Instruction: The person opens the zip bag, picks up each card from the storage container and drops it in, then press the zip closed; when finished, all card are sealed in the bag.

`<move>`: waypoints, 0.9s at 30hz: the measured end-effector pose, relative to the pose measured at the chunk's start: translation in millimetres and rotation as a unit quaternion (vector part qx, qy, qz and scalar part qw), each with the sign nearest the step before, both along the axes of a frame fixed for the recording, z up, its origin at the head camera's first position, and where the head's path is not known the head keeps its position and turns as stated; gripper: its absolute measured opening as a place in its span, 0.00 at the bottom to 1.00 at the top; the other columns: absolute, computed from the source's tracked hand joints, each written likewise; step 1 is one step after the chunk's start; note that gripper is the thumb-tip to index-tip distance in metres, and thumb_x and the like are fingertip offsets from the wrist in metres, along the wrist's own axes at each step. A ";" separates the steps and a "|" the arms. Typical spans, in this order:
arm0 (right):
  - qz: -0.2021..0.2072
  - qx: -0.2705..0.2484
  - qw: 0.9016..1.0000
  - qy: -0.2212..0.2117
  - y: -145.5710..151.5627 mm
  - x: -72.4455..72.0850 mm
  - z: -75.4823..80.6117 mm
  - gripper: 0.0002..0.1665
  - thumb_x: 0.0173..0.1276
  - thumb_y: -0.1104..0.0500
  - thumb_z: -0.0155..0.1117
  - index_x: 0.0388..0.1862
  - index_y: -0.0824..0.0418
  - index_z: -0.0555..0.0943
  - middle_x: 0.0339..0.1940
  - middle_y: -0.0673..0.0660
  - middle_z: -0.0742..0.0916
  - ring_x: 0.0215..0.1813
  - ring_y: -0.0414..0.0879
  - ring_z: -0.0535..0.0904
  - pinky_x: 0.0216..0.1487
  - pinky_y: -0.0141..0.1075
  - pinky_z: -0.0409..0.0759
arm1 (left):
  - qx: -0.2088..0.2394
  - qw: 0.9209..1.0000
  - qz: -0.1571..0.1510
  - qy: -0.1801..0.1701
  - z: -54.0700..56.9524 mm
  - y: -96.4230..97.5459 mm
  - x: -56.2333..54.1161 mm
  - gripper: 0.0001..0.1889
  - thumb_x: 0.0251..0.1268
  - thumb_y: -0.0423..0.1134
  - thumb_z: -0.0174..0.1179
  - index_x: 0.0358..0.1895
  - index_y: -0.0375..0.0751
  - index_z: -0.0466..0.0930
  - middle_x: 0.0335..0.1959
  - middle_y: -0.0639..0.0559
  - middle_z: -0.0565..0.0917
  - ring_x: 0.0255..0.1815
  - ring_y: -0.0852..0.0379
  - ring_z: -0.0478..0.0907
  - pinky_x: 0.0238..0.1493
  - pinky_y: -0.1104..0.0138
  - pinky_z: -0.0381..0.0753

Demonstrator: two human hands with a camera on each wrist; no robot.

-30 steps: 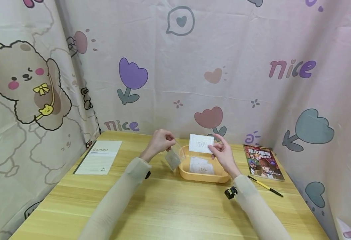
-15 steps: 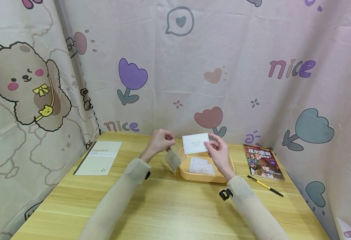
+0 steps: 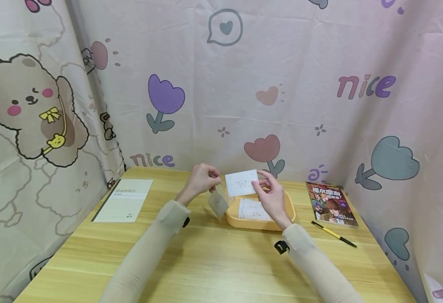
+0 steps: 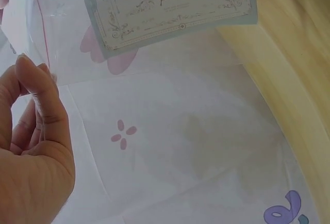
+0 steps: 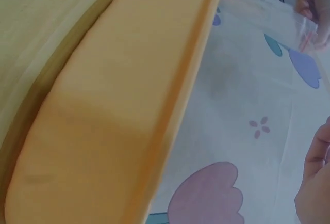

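Observation:
My left hand pinches the edge of a clear zip bag with a red seal line. Inside the bag, a card with a butterfly print hangs low, left of the orange basket. Between thumb and fingers, my right hand holds a white butterfly card upright above the basket, close to the bag's top. Several similar cards lie inside the basket. In the right wrist view the basket's wall fills the left side; most of my right hand falls outside that frame.
A notebook lies at the table's left. To the right are a comic-style magazine and a yellow-and-black pen. A patterned curtain hangs behind the wooden table.
My right hand has moved left with the white card, bringing it close to the bag, and the card has tilted slightly. My left hand has stayed nearly still with the bag.

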State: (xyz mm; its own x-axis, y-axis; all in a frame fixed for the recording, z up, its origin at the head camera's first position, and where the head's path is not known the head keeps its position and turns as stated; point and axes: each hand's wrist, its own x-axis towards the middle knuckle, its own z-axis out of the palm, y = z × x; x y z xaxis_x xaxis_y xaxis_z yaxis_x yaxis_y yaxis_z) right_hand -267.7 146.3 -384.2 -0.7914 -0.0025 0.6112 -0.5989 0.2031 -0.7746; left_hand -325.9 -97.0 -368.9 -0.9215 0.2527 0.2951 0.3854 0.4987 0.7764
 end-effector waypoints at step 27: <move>-0.018 0.095 0.994 0.060 -28.7 1.2 -9.7 0.14 0.58 0.70 0.70 0.44 0.71 0.83 0.26 0.64 0.88 0.25 0.52 0.84 0.27 0.31 0.83 | -0.009 1.000 -0.020 -0.011 0.8 9.7 1.9 0.03 0.56 0.30 0.62 0.28 0.39 0.85 0.20 0.50 0.84 0.14 0.55 0.78 0.21 0.61 0.85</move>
State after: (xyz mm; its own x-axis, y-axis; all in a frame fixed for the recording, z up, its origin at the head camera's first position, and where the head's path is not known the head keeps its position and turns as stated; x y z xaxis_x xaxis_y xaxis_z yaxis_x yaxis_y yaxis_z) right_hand -266.5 117.7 -393.9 -0.7145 -0.0998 0.6925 -0.6744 0.3616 -0.6437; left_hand -324.0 -87.3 -368.0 -0.9168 0.2940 0.2702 0.3881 0.4967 0.7763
